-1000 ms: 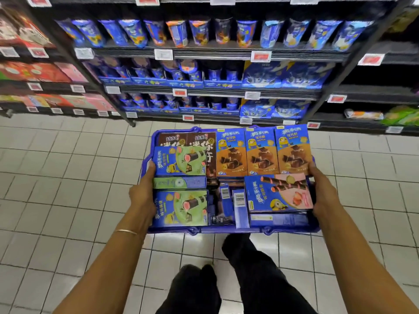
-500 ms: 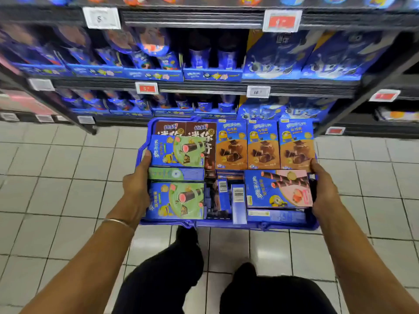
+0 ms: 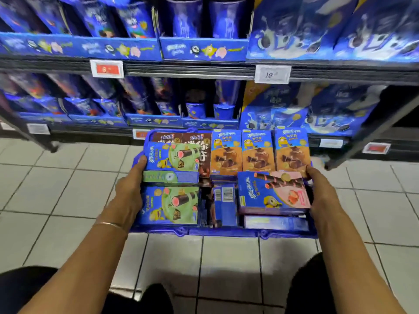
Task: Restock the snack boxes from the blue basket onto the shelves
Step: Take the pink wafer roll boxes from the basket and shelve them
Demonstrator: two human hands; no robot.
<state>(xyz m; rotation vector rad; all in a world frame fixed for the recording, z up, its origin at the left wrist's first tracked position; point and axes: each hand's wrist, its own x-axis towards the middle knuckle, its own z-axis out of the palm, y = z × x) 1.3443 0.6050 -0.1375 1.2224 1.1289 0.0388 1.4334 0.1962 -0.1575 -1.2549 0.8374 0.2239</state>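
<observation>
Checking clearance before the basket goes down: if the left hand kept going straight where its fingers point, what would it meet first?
Probably the bottom shelf edge, near the orange price tag. The left hand grips the blue basket, and depth is unclear.

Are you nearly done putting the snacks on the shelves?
Not started, it seems. The blue basket is full of snack boxes. The left hand and right hand hold its sides, in front of the shelves. Every box in it is left to put up.
</observation>
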